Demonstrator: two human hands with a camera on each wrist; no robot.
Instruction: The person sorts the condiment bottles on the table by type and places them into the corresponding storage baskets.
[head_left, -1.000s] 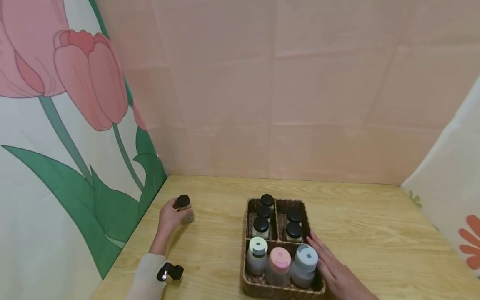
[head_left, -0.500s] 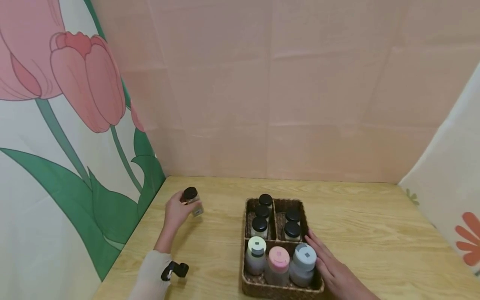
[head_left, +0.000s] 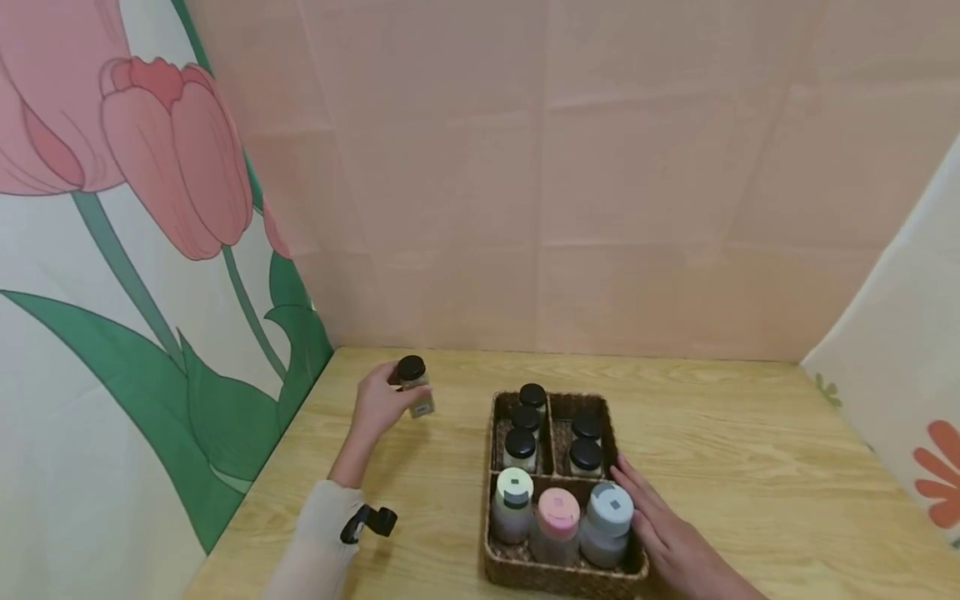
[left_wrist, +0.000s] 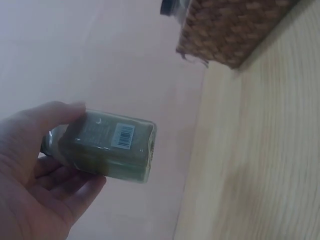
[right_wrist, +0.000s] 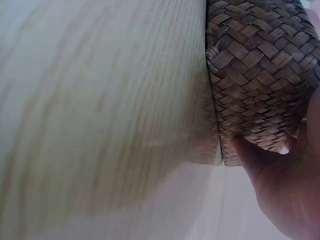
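Above the left part of the table, my left hand (head_left: pixel 377 406) grips a spice jar (head_left: pixel 412 368) between thumb and fingers. The jar is clear and squarish with a black lid, and a barcode label (left_wrist: pixel 124 136) shows in the left wrist view. Its lid end is partly hidden by the hand. A brown woven basket (head_left: pixel 562 577) with compartments stands to the right of the jar. My right hand (head_left: pixel 671 537) rests against the basket's right side with fingers extended; in the right wrist view a fingertip touches the woven wall (right_wrist: pixel 260 80).
Two black-lidded jars (head_left: pixel 586 454) stand in the basket's back right compartment. Three more black-lidded jars (head_left: pixel 521 443) fill the back left one. In front are bottles with green (head_left: pixel 515 483), pink (head_left: pixel 558 508) and blue (head_left: pixel 611 504) lids. A pink cloth wall (head_left: pixel 540 208) rises behind the wooden table (head_left: pixel 720 433).
My left hand has lifted the jar off the table and carried it right, toward the basket. My right hand has stayed against the basket.
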